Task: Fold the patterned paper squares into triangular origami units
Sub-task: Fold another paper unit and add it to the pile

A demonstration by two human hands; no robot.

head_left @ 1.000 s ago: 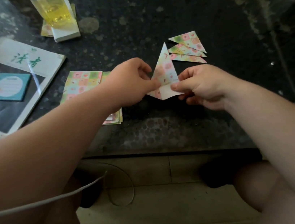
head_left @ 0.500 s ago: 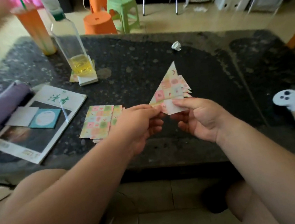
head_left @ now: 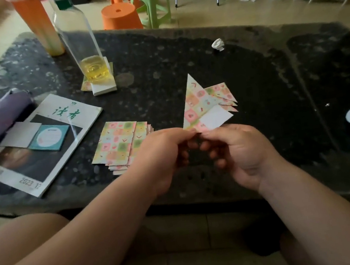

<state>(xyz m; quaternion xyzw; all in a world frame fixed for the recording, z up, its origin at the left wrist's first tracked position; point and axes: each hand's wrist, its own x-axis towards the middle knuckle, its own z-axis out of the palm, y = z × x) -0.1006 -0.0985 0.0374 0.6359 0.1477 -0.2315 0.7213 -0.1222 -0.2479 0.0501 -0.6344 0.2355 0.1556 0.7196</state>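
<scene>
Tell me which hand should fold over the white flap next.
Right, probably: the white flap sticks out just above the right hand, while the left hand pinches the opposite lower corner of the paper and can steady it.

Left hand [head_left: 163, 154] and right hand [head_left: 240, 152] are pinching the lower edge of a partly folded patterned paper [head_left: 197, 104], which is pointing toward 12 o'clock. Finished triangular units [head_left: 222, 91] are lying at its 2 o'clock and a stack of paper squares [head_left: 119, 144] at its 9 o'clock, on the dark table [head_left: 163, 89].
</scene>
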